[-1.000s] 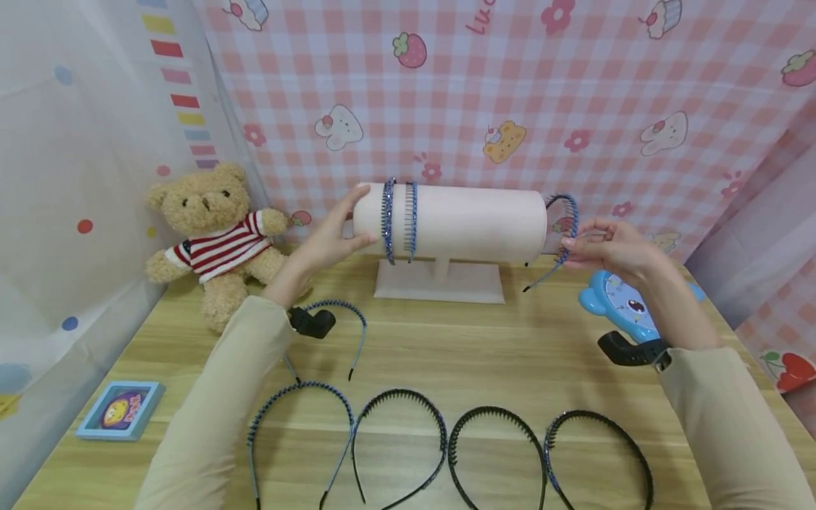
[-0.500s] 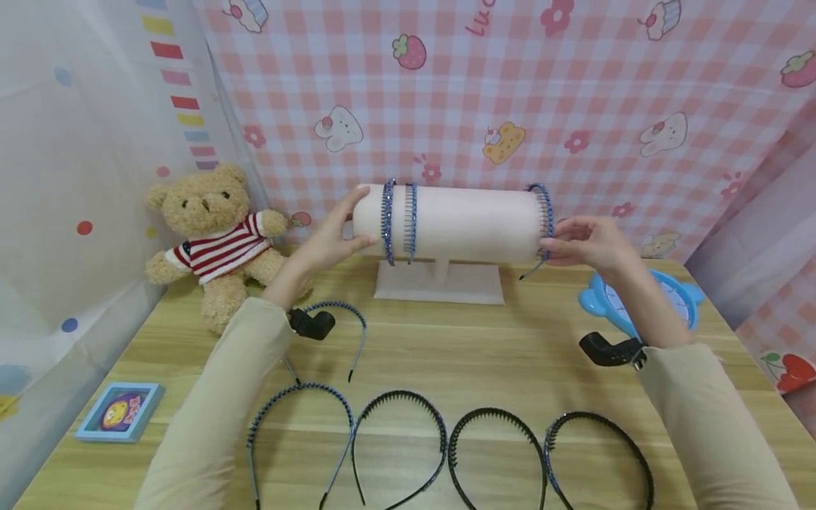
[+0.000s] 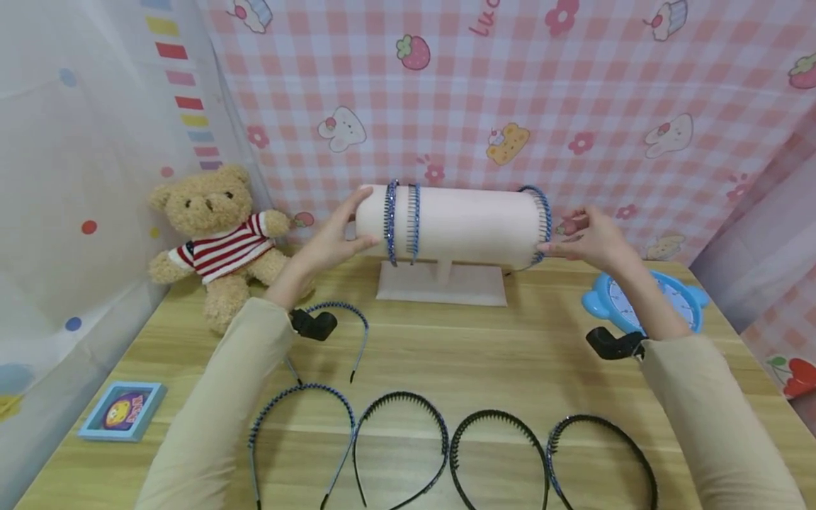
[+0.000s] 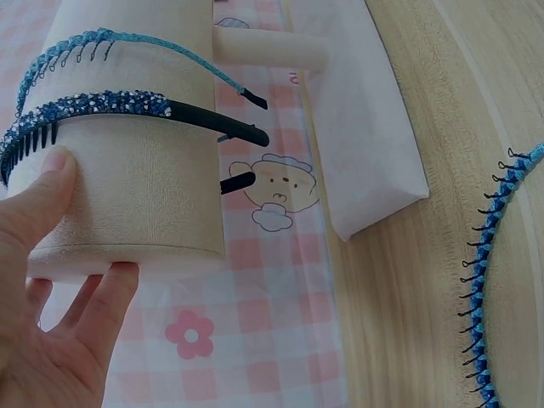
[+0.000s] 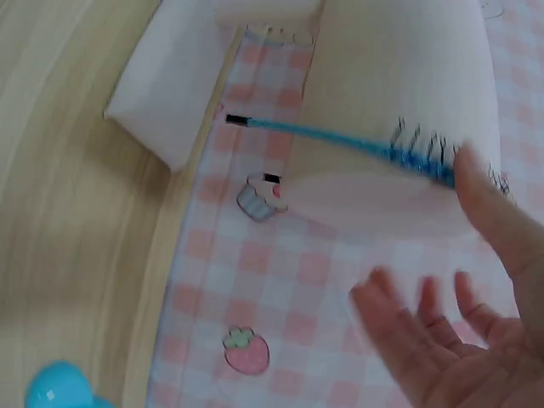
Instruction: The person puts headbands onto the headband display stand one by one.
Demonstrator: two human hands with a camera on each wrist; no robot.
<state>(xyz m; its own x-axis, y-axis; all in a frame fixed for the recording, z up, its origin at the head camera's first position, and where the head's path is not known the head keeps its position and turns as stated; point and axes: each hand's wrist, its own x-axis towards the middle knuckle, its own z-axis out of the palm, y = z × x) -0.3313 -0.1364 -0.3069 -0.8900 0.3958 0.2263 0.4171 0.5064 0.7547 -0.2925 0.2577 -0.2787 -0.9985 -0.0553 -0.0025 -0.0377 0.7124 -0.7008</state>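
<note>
A white cylindrical headband display stand (image 3: 472, 219) stands at the back of the table. My left hand (image 3: 334, 237) holds its left end, thumb on the side and fingertips at the end face. Near that end sit a glittery dark-blue headband (image 3: 391, 223) and a thin blue headband (image 3: 416, 223). A third headband, blue with wire teeth (image 3: 544, 219), lies round the right end, somewhat tilted. My right hand (image 3: 593, 241) is beside it with fingers spread and the thumb tip right at the band. In the right wrist view, the blue headband's black tips (image 5: 238, 120) show past the cylinder.
Several headbands lie at the front, among them a blue one (image 3: 302, 386) and a black one (image 3: 497, 413). Another blue headband (image 3: 363, 333) lies under the left wrist. A teddy bear (image 3: 217, 241), a small blue frame (image 3: 122, 411) and a blue clock (image 3: 596, 304) flank the stand.
My right hand has moved left and slid the blue headband from beyond the stand's right end onto it, then loosened its fingers from it. The left hand keeps its hold.
</note>
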